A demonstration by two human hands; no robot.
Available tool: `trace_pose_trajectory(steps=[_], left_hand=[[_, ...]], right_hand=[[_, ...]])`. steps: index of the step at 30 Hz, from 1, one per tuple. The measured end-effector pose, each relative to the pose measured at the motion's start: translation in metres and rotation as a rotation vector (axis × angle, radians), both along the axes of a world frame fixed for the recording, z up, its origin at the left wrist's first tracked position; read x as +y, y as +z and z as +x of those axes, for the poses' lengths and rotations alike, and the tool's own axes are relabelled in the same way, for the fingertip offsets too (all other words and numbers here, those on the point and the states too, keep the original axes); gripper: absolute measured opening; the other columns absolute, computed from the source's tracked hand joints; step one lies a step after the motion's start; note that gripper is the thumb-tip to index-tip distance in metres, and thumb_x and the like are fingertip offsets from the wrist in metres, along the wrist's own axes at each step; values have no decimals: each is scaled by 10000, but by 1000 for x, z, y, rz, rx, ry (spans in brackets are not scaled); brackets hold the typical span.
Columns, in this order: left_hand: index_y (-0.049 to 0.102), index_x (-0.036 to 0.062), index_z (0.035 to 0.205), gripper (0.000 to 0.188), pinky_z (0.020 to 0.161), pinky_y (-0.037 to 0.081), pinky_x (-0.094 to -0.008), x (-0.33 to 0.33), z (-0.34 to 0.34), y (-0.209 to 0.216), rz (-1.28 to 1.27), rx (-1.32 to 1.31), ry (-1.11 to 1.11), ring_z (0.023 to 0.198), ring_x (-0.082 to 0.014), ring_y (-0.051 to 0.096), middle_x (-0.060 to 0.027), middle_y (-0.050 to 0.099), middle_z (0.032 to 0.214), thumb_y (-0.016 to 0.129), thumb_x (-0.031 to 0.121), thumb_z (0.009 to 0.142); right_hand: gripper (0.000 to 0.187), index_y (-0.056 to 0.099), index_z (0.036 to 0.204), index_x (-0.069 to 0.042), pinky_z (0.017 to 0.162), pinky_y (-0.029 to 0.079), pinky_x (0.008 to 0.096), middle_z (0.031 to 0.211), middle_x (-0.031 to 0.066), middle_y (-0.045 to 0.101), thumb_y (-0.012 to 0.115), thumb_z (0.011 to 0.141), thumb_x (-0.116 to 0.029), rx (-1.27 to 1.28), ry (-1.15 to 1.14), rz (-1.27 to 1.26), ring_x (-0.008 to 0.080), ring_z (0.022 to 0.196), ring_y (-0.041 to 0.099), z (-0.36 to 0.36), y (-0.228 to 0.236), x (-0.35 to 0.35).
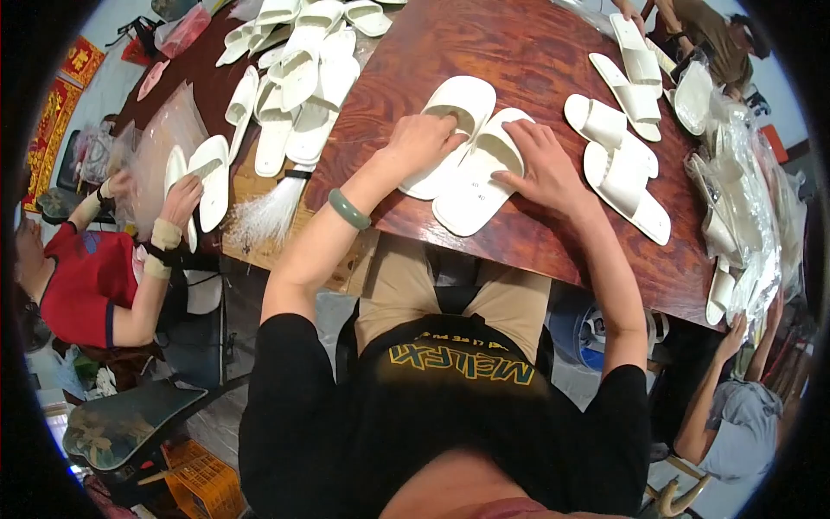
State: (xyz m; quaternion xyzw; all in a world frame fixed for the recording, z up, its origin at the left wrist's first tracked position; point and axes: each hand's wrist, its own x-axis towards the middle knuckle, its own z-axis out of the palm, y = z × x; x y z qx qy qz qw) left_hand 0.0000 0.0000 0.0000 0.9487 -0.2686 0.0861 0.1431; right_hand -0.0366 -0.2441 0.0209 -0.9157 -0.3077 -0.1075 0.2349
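Observation:
A pair of white slippers lies side by side on the brown wooden table in front of me. My left hand (424, 145) is closed on the left slipper (465, 97), its fingertips at the opening under the strap. My right hand (546, 169) grips the right slipper (468, 203) along its right side, fingers on the strap and thumb at the edge of the sole. The heels of both slippers point toward me, and their inner edges touch or nearly touch. Part of each slipper is covered by my hands.
More white slippers (624, 190) lie to the right, beside slippers in clear plastic bags (739, 208). At the left are a slipper heap (303, 73) and a bundle of white ties (270, 212). A person in red (91, 281) handles slippers there; other people work at the right.

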Motion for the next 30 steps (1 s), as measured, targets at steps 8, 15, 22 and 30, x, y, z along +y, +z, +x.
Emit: trace_pose_trajectory(steps=[8, 15, 22, 30], left_hand=[[593, 34, 930, 308, 659, 492, -495, -13, -69, -2, -273, 158, 1, 767, -401, 631, -215, 642, 784, 505, 329, 914], [589, -27, 850, 322, 659, 464, -377, -23, -114, 17, -833, 352, -259, 698, -252, 602, -167, 620, 753, 399, 227, 909], [562, -45, 800, 289, 645, 447, -303, -7, -125, 21, -1102, 693, -132, 690, -154, 537, -101, 591, 752, 382, 167, 878], [654, 35, 923, 213, 604, 470, -405, 12, -134, 12, -699, 177, 134, 705, -354, 624, -205, 609, 750, 524, 203, 912]], right_hand=[[570, 489, 1260, -37, 973, 389, 455, 1269, 189, 480, 671, 724, -112, 2, -97, -229, 375, 1111, 450, -11, 20, -46], [345, 611, 1158, 4, 931, 430, 343, 1133, 153, 607, 643, 814, -14, 217, 199, 214, 271, 1072, 573, -65, 38, 33], [160, 669, 929, 10, 805, 468, 313, 935, 99, 650, 671, 771, 40, 188, 209, 413, 215, 899, 614, -69, 36, 54], [146, 658, 923, -48, 698, 505, 362, 896, 121, 653, 633, 781, -26, -83, 137, 190, 297, 816, 628, -17, 2, 47]])
